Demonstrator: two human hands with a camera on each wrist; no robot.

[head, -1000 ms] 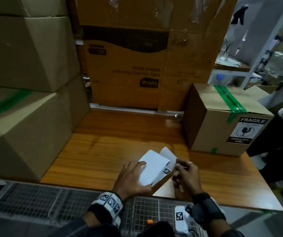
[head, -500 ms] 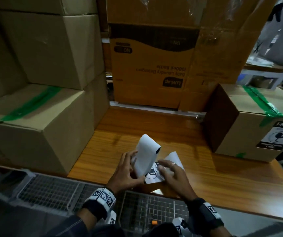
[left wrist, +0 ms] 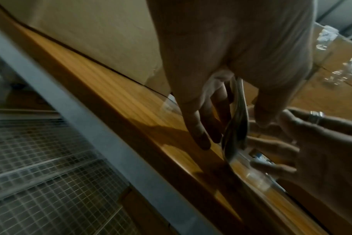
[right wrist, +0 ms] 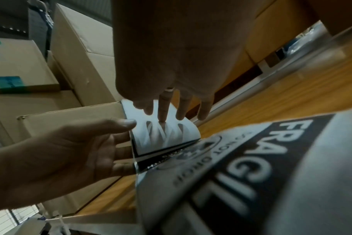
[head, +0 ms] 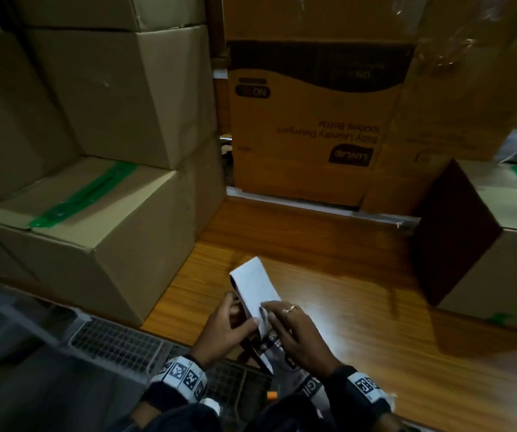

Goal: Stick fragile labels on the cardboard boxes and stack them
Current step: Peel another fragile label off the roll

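Observation:
A strip of fragile labels (head: 255, 285) is folded over above the near edge of the wooden table (head: 360, 285). My left hand (head: 229, 325) pinches the strip's left edge between thumb and fingers (left wrist: 197, 135). My right hand (head: 294, 332) lies over the strip, and its straight fingertips (right wrist: 163, 117) touch the white backing (right wrist: 163, 135); its thumb is hidden. A printed FRAGILE label (right wrist: 251, 167) runs under my right wrist. A green-taped cardboard box (head: 95, 244) stands at the left, and another (head: 506, 260) stands at the right.
More brown boxes (head: 120, 88) are stacked at the back left. A large printed detergent carton (head: 307, 126) closes off the back. A wire-mesh rack (head: 117, 344) runs below the table's near edge.
The view has swung left, so the right box's label is out of frame. The strip now folds the other way, and my right fingers lie on its white back.

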